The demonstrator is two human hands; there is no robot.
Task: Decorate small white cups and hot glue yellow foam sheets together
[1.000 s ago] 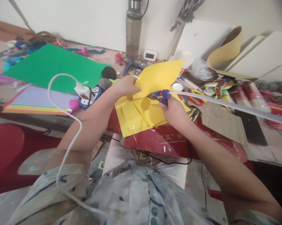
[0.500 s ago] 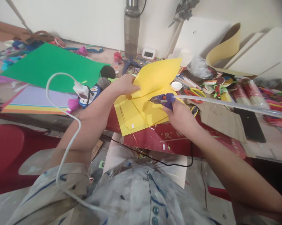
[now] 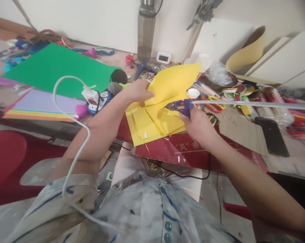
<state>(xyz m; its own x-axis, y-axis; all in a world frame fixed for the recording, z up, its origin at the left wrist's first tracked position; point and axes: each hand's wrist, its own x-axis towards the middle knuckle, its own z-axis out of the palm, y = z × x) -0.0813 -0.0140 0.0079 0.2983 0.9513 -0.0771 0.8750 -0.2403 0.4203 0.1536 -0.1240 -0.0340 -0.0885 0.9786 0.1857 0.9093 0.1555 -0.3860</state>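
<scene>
Pinched in my left hand [image 3: 141, 91] is the left edge of a curved yellow sheet [image 3: 176, 81], lifted above other yellow sheets [image 3: 146, 126]. My right hand [image 3: 196, 123] is closed round a blue glue gun [image 3: 181, 107]. Its nozzle points left, over the lower yellow sheets and under the raised one. A long clear glue stick [image 3: 243, 103] runs out of the gun's back toward the right. Beneath the yellow sheets lies a red board [image 3: 167, 152] at the table's front edge.
Green paper [image 3: 61, 69] and a stack of coloured sheets [image 3: 43, 104] lie at the left, beside a power adapter [image 3: 94, 98] with a white cable. A tall bottle [image 3: 145, 33] stands behind. Scissors [image 3: 214, 105], cardboard [image 3: 240, 130] and a black phone [image 3: 272, 136] are at the right.
The view has shifted slightly, so the table items appear a little farther right. Both hands keep their holds, and the glue gun and raised sheet look nearly unchanged relative to each other.
</scene>
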